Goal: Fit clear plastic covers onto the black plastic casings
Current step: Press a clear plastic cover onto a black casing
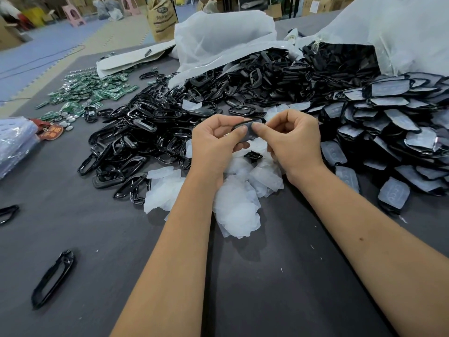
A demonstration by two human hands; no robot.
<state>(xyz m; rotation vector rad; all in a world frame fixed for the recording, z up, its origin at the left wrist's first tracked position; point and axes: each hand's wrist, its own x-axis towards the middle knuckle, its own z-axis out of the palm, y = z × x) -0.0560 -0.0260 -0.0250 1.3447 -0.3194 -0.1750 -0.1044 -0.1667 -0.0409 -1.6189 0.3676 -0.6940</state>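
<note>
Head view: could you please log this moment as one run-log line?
step: fitting cover | left hand: grips black casing | right hand: pinches same casing | clear covers pile: beneath hands | finished stack: right

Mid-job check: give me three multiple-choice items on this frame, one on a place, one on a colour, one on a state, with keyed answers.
1. Where do the finished casings with covers lie?
A. the person's right
B. the person's left
C. the floor

2. What colour are the circuit boards?
A. red
B. green
C. yellow

3. What is the held casing's state?
A. lying on the table
B. pinched by both hands
C. in the left hand alone

Answers: 1 A, the covered ones are stacked right; 2 B, green boards far left; 3 B, left hand and right hand grip it.
</note>
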